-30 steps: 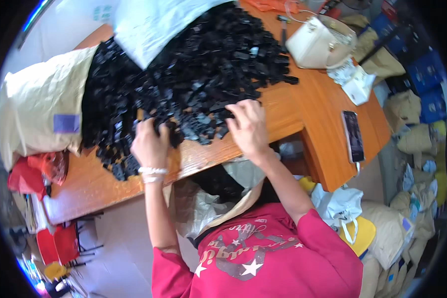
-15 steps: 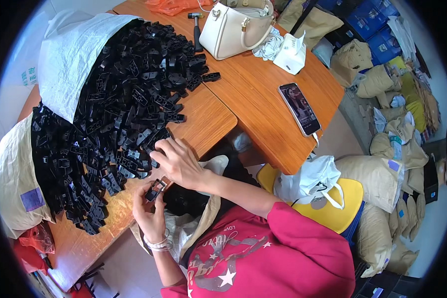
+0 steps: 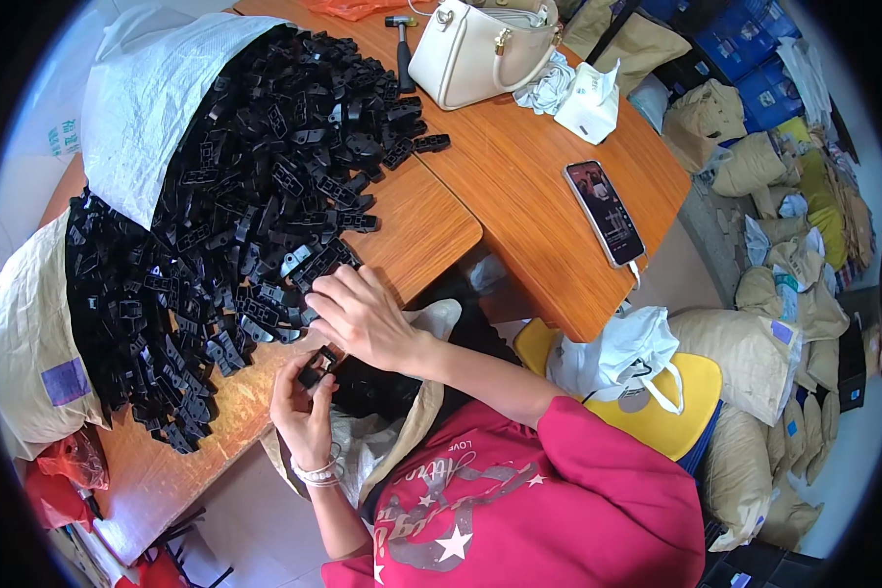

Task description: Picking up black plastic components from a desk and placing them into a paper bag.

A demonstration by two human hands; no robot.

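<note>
My left hand, with a pale beaded bracelet at the wrist, pinches a small black plastic part between thumb and fingers. Above it, my right hand has its fingers bent and drawn together at the near edge of a large heap of similar black plastic parts. Whatever those fingertips hold is hidden. Under both hands an open sack gapes beside the table edge, with dark pieces inside.
The heap spills from a white woven sack and a paper sack across the wooden table. Behind lie a hammer, a cream handbag, a tissue pack and a phone. A yellow stool holds a white bag.
The view has shifted slightly. My left hand has turned the black part a little and raised it toward my right hand, which stays by the heap's edge.
</note>
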